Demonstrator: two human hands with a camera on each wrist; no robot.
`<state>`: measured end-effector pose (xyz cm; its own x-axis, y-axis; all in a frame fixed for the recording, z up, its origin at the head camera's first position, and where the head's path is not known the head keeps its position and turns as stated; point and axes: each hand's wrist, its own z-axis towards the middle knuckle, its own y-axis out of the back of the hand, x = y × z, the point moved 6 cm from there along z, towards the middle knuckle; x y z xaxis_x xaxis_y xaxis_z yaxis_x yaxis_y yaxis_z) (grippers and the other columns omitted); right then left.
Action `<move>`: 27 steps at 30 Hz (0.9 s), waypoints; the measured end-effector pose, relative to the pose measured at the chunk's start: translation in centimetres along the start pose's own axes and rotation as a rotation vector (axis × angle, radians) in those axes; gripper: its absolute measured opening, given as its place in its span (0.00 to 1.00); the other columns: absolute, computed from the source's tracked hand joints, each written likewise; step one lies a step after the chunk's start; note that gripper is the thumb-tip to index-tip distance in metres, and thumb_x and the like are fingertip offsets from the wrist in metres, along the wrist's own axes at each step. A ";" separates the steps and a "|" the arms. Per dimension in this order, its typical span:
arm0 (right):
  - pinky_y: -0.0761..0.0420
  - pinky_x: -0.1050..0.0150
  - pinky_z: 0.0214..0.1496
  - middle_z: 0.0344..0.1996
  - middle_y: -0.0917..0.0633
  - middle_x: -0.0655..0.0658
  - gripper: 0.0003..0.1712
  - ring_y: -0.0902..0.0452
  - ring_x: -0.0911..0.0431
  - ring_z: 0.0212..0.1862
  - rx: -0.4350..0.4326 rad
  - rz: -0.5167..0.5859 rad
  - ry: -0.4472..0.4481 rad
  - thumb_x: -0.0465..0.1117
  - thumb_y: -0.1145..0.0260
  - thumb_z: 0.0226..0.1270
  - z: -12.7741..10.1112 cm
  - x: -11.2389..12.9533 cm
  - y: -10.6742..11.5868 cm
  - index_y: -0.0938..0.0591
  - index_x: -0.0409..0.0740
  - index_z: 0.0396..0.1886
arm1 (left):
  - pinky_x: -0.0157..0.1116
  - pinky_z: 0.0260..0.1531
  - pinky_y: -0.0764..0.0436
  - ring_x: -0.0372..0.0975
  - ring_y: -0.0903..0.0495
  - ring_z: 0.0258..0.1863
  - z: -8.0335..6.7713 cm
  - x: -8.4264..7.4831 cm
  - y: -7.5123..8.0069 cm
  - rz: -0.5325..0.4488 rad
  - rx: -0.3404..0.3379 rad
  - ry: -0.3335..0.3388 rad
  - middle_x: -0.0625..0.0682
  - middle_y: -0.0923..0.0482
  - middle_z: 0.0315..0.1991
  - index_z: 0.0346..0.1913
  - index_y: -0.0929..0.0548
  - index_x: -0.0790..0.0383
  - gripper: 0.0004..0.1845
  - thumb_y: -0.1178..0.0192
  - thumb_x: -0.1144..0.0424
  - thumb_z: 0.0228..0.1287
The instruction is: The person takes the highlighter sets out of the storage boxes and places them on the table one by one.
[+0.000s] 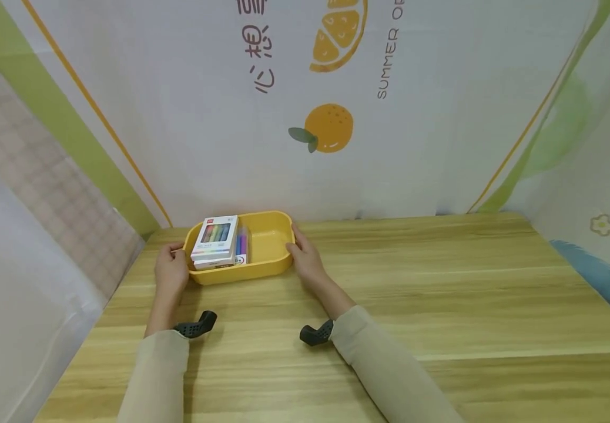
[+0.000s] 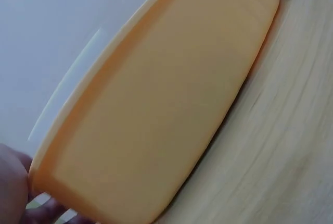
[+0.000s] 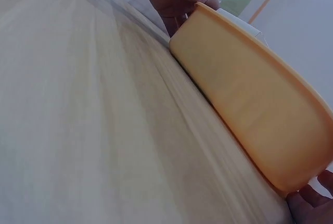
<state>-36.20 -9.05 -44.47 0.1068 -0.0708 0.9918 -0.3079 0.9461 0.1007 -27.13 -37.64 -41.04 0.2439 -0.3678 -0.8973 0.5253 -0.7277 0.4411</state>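
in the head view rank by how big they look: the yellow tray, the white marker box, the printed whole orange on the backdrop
1. yellow tray, clearly the largest, held at its ends by the left hand and right hand.
2. and 3. white marker box and printed orange look about alike; the backdrop is farther off, so no ranking.

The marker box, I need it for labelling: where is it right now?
In the head view, the marker box lies in the left half of the yellow tray, at the table's far left, between the left hand and right hand.

The backdrop (image 1: pixel 442 117) reads "SUMMER" and "心想".
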 end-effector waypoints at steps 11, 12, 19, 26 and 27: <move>0.38 0.53 0.79 0.80 0.40 0.47 0.34 0.43 0.51 0.79 -0.007 0.002 0.016 0.42 0.49 0.78 -0.1 -0.2 1.9 0.43 0.58 0.81 | 0.19 0.38 0.25 0.33 0.27 0.53 0.1 0.5 -1.6 -0.109 0.125 -0.032 0.59 0.32 0.71 0.78 0.37 0.57 0.28 0.64 0.52 0.81; 0.37 0.53 0.78 0.80 0.39 0.47 0.34 0.43 0.51 0.79 -0.010 0.003 0.015 0.42 0.49 0.78 -0.1 -0.3 2.1 0.42 0.58 0.81 | 0.18 0.39 0.26 0.34 0.28 0.56 0.0 0.4 -1.8 -0.111 0.128 -0.037 0.59 0.32 0.72 0.78 0.37 0.56 0.28 0.64 0.53 0.81; 0.35 0.52 0.77 0.79 0.38 0.45 0.34 0.40 0.50 0.78 -0.006 0.007 0.009 0.43 0.49 0.78 -0.3 -0.3 3.0 0.43 0.59 0.81 | 0.18 0.37 0.26 0.28 0.28 0.47 0.1 0.5 -2.3 -0.121 0.122 -0.066 0.57 0.30 0.70 0.77 0.36 0.56 0.27 0.62 0.53 0.81; 0.34 0.50 0.76 0.80 0.39 0.46 0.34 0.41 0.51 0.79 -0.017 -0.032 0.028 0.43 0.50 0.79 -0.5 -0.3 3.4 0.43 0.57 0.81 | 0.21 0.35 0.25 0.24 0.28 0.41 -0.1 0.3 -2.9 -0.146 0.107 -0.085 0.58 0.28 0.66 0.76 0.34 0.60 0.27 0.61 0.56 0.81; 0.34 0.50 0.77 0.80 0.39 0.46 0.34 0.42 0.51 0.79 -0.019 -0.037 0.033 0.43 0.50 0.79 -0.6 -0.3 3.5 0.43 0.56 0.81 | 0.21 0.35 0.25 0.25 0.28 0.42 -0.2 0.3 -3.0 -0.148 0.102 -0.085 0.58 0.28 0.66 0.75 0.34 0.60 0.26 0.62 0.56 0.81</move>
<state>-36.75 -5.55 -44.49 0.1491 -0.0952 0.9842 -0.2855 0.9488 0.1351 -28.49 -35.49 -42.62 0.0979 -0.2974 -0.9497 0.4641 -0.8305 0.3079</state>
